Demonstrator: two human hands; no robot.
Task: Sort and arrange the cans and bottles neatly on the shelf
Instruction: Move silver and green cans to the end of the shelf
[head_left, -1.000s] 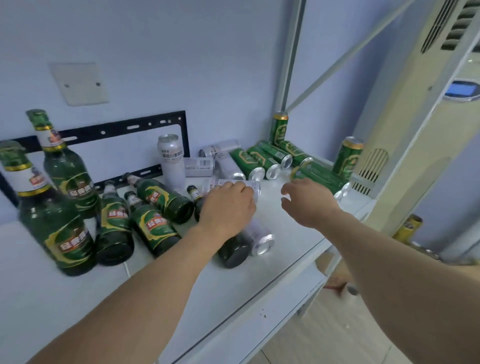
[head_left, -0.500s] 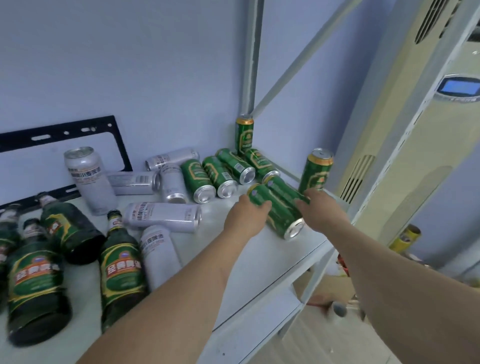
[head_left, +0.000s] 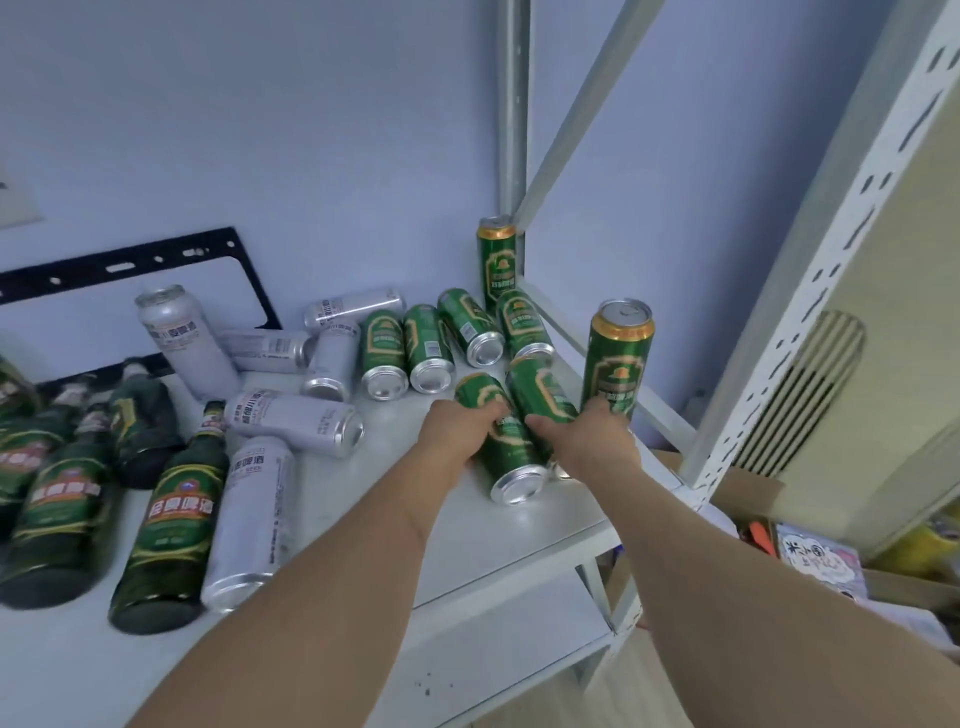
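Left hand (head_left: 457, 434) grips one lying green aluminium can (head_left: 501, 447), right hand (head_left: 595, 441) its neighbour (head_left: 540, 395); stand both beside the upright green can (head_left: 618, 358), squarely

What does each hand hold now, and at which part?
The left hand grips one lying green can around its upper body. The right hand grips the neighbouring lying green can around its middle.

The green cans (head_left: 506, 449) are glossy metal with bare shiny aluminium bases. The silver cans (head_left: 249, 519) look satin-matt metal. The bottles (head_left: 171, 525) are dark glossy glass with paper labels. The shelf (head_left: 519, 525) is smooth, matt white painted metal, its perforated upright (head_left: 810, 270) likewise.
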